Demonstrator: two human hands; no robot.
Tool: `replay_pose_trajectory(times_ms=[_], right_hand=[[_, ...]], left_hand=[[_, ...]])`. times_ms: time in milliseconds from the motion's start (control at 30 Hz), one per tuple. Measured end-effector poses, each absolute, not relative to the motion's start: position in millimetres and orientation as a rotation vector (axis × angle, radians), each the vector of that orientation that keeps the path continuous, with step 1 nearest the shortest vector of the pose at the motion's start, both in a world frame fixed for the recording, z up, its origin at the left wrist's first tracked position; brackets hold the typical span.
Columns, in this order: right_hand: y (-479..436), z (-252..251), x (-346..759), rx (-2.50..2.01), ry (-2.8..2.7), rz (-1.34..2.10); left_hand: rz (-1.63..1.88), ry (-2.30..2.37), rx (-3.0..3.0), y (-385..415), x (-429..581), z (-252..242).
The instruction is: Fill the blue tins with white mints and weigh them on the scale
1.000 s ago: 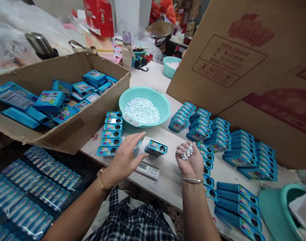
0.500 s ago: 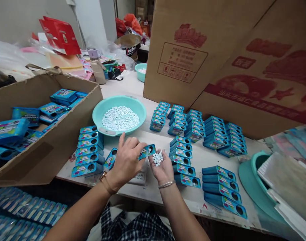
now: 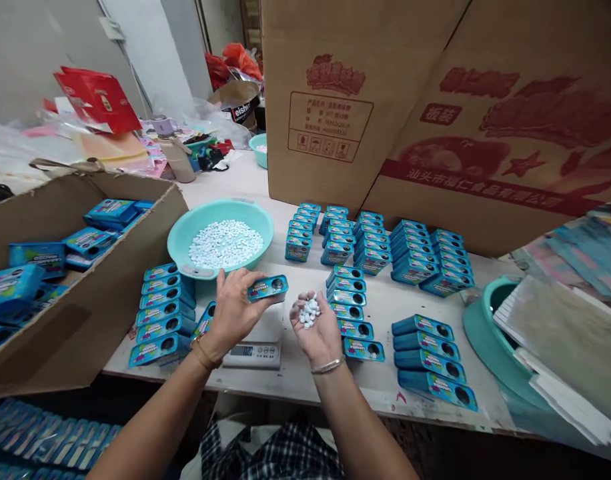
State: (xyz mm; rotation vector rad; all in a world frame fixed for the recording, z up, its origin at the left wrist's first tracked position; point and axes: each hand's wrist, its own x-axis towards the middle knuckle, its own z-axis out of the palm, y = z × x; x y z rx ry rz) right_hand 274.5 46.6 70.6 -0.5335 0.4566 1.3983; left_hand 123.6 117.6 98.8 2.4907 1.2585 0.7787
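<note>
Probably packing workshop: counter (image 3: 230,179) with rows of same blue boxes (image 3: 373,265), digital scale (image 3: 254,356), basin (image 3: 268,231) of white pellets (image 3: 225,243), big cartons (image 3: 330,177).

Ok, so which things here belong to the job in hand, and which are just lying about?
Apparently in use:
- blue box in the left hand
- pale pieces in the right hand
- scale
- teal basin

Apparently lying about:
- red packaging
- purple-lidded bottle
</note>
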Motion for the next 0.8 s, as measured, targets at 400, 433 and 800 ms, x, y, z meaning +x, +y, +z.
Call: replay_pose_trajectory(times_ms=[400,433,800], right_hand=[[-136.4,126.2,424.7,-0.341,-0.067,0.811],[-154.1,127.1,433.4,-0.358,-0.078,0.739],[-253.8,98.5,468.0,-0.406,0.031,0.509]], left_hand=[[0.84,0.472,2.419,42.8,238.6,129.5],[0.787,0.366,2.435,24.7,250.4,126.0],[0.422,-0.165,2.772,-96.1,351.5,15.5]])
